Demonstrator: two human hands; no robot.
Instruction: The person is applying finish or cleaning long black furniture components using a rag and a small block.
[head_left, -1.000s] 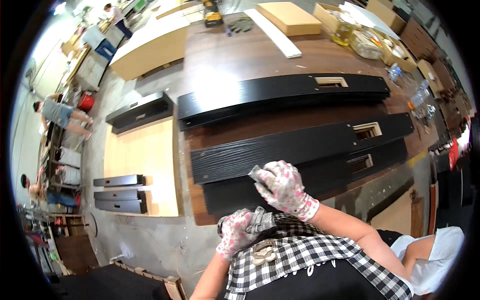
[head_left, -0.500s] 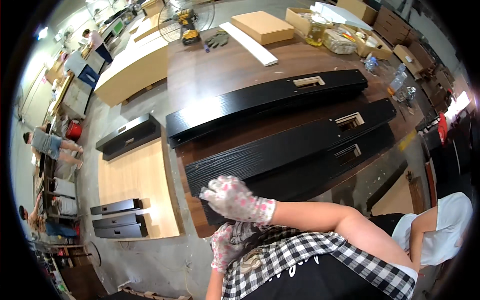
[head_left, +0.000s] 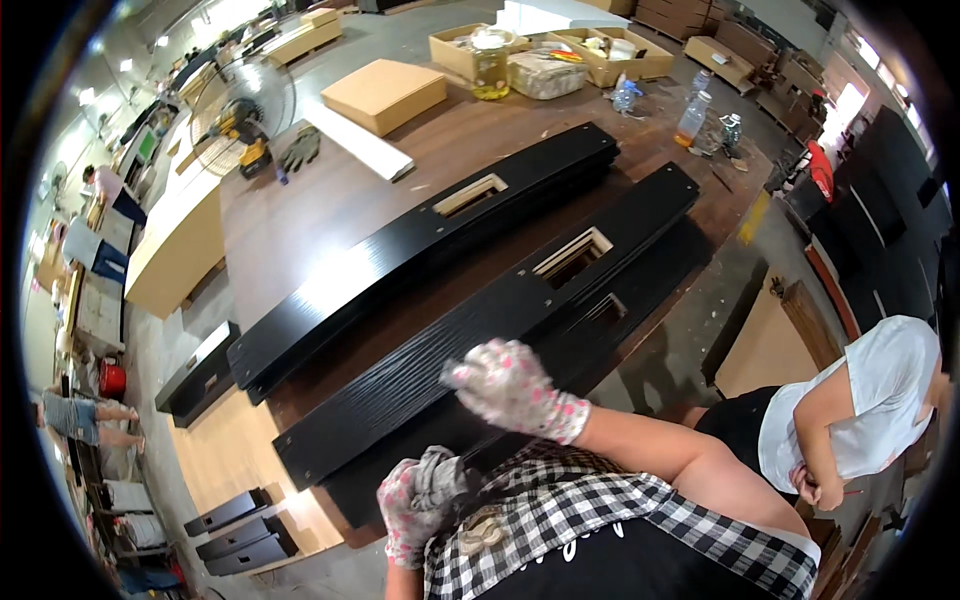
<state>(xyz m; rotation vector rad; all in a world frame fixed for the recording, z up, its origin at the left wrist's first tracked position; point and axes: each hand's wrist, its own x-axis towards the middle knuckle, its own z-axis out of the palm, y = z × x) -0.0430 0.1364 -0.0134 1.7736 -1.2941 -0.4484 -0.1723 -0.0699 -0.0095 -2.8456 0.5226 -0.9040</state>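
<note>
My right hand point(head_left: 515, 390), in a white work glove with pink dots, is closed above the near black board point(head_left: 430, 365). A small pale bit shows at its fingertips, too unclear to name. Lower and to the left, my left hand point(head_left: 408, 505), gloved alike, grips a crumpled grey cloth point(head_left: 440, 478) close to my body. The near board is long, with wood-grain texture and a rectangular cutout towards its right end. Another black board point(head_left: 350, 262) with a similar cutout lies behind it. Both rest on a brown tabletop point(head_left: 290, 215).
A cordless drill point(head_left: 248, 140), a dark glove point(head_left: 300, 148), a white strip point(head_left: 360, 140) and a cardboard box point(head_left: 385, 95) lie at the back. Bottles point(head_left: 692, 120) stand at the far right. A person in a white shirt point(head_left: 850, 410) is to my right. More black pieces point(head_left: 240, 540) sit at left.
The view has turned, so the table appears rotated and shifted left. My right hand has moved right along the near board. My left hand has come apart from it, still gripping the grey cloth.
</note>
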